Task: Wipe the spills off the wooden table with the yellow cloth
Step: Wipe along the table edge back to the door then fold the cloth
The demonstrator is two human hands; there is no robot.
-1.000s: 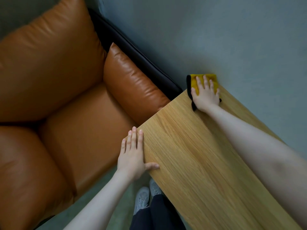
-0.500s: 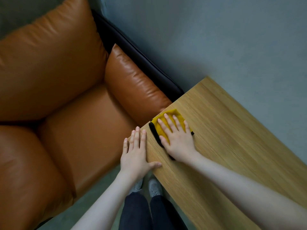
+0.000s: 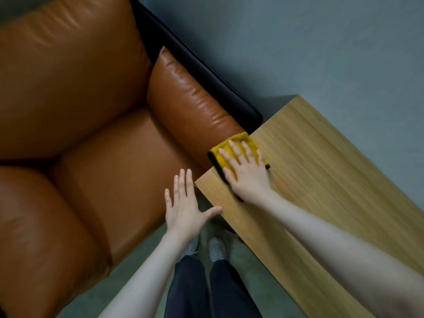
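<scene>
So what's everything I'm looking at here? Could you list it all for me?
Light oak-grain wooden table: one, pale wood, right side, its near corner by the sofa.
Folded yellow cloth with dark edging: one, yellow, on the table's sofa-side edge, slightly overhanging it.
Orange-brown leather sofa: one, with a black frame, left.
Grey-green floor: top right and below.
Grey shoes: two, between sofa and table.
Dark trousers: one pair, bottom centre.
Left hand: fingers straight, thumb at the table's edge.
Right hand: flat, pressing on the cloth.
</scene>
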